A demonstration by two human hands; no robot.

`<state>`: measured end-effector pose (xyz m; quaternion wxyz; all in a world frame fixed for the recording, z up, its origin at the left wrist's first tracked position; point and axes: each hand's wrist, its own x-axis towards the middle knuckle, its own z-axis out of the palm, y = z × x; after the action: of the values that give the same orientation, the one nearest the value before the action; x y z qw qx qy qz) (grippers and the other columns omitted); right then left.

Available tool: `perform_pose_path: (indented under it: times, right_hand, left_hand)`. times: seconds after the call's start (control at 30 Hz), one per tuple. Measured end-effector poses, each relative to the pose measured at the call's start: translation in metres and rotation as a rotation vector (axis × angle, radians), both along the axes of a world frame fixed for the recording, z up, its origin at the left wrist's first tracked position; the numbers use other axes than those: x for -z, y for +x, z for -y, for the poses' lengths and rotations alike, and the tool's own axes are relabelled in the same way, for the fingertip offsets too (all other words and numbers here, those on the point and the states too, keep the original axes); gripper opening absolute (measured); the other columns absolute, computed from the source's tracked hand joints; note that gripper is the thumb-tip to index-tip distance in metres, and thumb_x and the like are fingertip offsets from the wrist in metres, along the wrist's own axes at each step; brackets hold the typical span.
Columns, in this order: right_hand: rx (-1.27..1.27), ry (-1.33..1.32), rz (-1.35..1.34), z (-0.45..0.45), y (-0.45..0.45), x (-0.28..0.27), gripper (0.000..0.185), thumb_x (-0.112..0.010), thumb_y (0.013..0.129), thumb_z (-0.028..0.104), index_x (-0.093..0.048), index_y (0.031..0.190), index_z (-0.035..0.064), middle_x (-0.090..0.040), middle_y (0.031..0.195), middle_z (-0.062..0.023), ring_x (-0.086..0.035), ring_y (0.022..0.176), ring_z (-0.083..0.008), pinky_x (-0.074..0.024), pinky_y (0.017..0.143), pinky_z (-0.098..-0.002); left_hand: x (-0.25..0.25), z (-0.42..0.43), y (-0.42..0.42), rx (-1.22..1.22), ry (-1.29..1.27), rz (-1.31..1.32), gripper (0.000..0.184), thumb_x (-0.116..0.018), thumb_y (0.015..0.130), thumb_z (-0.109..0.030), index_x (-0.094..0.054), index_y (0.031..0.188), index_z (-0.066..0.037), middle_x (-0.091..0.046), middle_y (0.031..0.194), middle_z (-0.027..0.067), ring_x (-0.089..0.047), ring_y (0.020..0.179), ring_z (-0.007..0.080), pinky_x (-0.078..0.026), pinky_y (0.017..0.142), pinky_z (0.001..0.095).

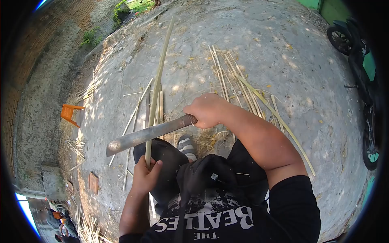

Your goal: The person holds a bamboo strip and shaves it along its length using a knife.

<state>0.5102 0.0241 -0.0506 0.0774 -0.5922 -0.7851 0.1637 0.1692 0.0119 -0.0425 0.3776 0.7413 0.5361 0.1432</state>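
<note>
My right hand (207, 110) is wrapped round the handle of a machete (152, 131), whose broad, worn blade reaches left across my lap. Held near its lower end by my left hand (146, 175), a long bamboo strip (161, 67) stretches away from me over the ground. The blade crosses the strip a little beyond my left fingers; whether the edge touches it I cannot tell. Between my knees a striped sandal (187, 146) shows on one foot.
Several bamboo strips (221, 77) lie ahead on the concrete, with a longer greenish one (279, 117) to the right. An orange plastic stool (72, 114) stands at the left, near bamboo scraps (76, 146). A motorbike (360, 77) is at the right edge. People (63, 222) are at the lower left.
</note>
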Motion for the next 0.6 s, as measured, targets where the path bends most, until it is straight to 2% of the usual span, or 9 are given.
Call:
perform_pose_path:
  times: [0.07, 0.17, 0.27, 0.3, 0.37, 0.4, 0.53, 0.6]
  right_hand:
    - [0.075, -0.015, -0.079, -0.006, 0.013, 0.013, 0.018, -0.073, 0.082, 0.026, -0.071, 0.095, 0.0135, -0.074, 0.093, -0.0125, -0.072, 0.094, -0.0351, -0.0562, 0.079, -0.0503]
    - [0.241, -0.075, -0.169, -0.019, 0.048, 0.033, 0.018, -0.073, 0.083, 0.026, -0.071, 0.095, 0.0136, -0.074, 0.095, -0.0132, -0.072, 0.095, -0.036, -0.0559, 0.081, -0.051]
    - [0.371, -0.109, -0.203, -0.019, 0.052, 0.035, 0.019, -0.072, 0.083, 0.026, -0.071, 0.096, 0.0134, -0.074, 0.096, -0.0142, -0.072, 0.096, -0.0367, -0.0557, 0.082, -0.0514]
    - [0.401, -0.11, -0.205, -0.019, 0.051, 0.033, 0.019, -0.072, 0.083, 0.026, -0.071, 0.096, 0.0133, -0.074, 0.097, -0.0145, -0.072, 0.097, -0.0369, -0.0557, 0.083, -0.0515]
    - [0.345, -0.106, -0.16, -0.017, 0.036, 0.033, 0.019, -0.071, 0.082, 0.025, -0.071, 0.096, 0.0131, -0.074, 0.097, -0.0146, -0.072, 0.097, -0.0366, -0.0557, 0.083, -0.0515]
    - [0.319, -0.105, -0.141, -0.015, 0.024, 0.033, 0.019, -0.07, 0.081, 0.024, -0.071, 0.097, 0.013, -0.074, 0.097, -0.0147, -0.072, 0.098, -0.0364, -0.0558, 0.083, -0.0515]
    - [0.052, -0.09, -0.049, -0.011, -0.014, 0.019, 0.019, -0.069, 0.076, 0.02, -0.072, 0.095, 0.0148, -0.074, 0.096, -0.0134, -0.072, 0.096, -0.0358, -0.056, 0.081, -0.0519]
    - [0.081, -0.056, -0.098, -0.024, -0.002, 0.039, 0.015, -0.07, 0.074, 0.021, -0.07, 0.089, 0.0157, -0.072, 0.086, -0.0131, -0.071, 0.089, -0.0378, -0.0548, 0.076, -0.0527]
  left_hand:
    - [0.003, -0.001, 0.0, 0.031, 0.104, -0.133, 0.028, -0.075, 0.096, -0.02, -0.055, 0.089, -0.004, -0.057, 0.066, 0.0028, -0.052, 0.061, 0.0089, -0.042, 0.055, 0.0301]
    - [0.013, -0.002, -0.005, 0.051, 0.197, -0.222, 0.032, -0.074, 0.098, -0.026, -0.056, 0.088, -0.002, -0.059, 0.062, 0.0084, -0.058, 0.057, 0.0184, -0.044, 0.055, 0.0364]
    - [0.016, -0.006, -0.005, 0.094, 0.248, -0.214, 0.035, -0.068, 0.102, -0.032, -0.058, 0.088, -0.001, -0.063, 0.067, 0.0165, -0.064, 0.061, 0.0361, -0.047, 0.059, 0.0462]
    - [0.018, -0.009, -0.006, 0.088, 0.236, -0.243, 0.036, -0.064, 0.104, -0.034, -0.058, 0.09, -0.001, -0.062, 0.067, 0.0175, -0.063, 0.062, 0.0363, -0.047, 0.06, 0.0461]
    - [0.023, -0.016, -0.007, 0.077, 0.209, -0.303, 0.041, -0.057, 0.108, -0.037, -0.058, 0.092, 0.0, -0.061, 0.069, 0.0194, -0.063, 0.064, 0.0369, -0.047, 0.062, 0.0457]
    - [0.02, -0.013, -0.002, 0.082, 0.227, -0.313, 0.038, -0.05, 0.111, -0.032, -0.058, 0.094, 0.001, -0.062, 0.072, 0.0236, -0.064, 0.069, 0.0445, -0.048, 0.064, 0.0502]
    - [0.022, -0.004, 0.005, 0.094, 0.325, -0.354, 0.032, -0.051, 0.109, -0.027, -0.059, 0.096, 0.0, -0.067, 0.078, 0.027, -0.065, 0.076, 0.0513, -0.048, 0.066, 0.0587]
    - [0.029, 0.0, -0.003, 0.101, 0.364, -0.337, 0.03, -0.051, 0.109, -0.027, -0.059, 0.098, 0.0, -0.067, 0.079, 0.0276, -0.065, 0.077, 0.0517, -0.048, 0.067, 0.0594]
